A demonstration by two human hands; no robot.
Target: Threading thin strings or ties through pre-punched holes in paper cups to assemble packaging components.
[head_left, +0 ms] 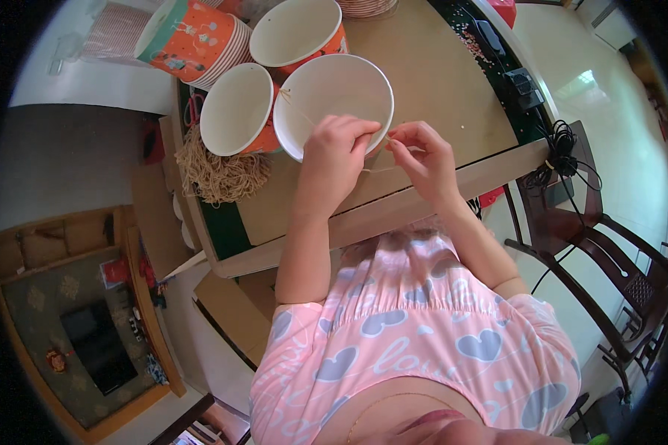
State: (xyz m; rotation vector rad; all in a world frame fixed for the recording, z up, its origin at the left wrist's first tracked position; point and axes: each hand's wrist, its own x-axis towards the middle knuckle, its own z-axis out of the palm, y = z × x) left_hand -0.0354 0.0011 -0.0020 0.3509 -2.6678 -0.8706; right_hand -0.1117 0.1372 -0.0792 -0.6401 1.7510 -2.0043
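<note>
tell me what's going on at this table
A person's left hand and right hand are close together at the near rim of a white-lined bucket, fingers pinching a thin string. Part of the string crosses the bucket's mouth. Another open bucket and a bundle of string are to the left.

Your left hand (340, 142) covers part of the near rim of the front tub (335, 89), and where the thin string (379, 170) passes between your pinched fingertips and those of your right hand (427, 157) is too fine to follow. The left tub (234, 110) hides part of the twine bundle (219, 178). The top edge cuts off the striped stack (367, 6).
</note>
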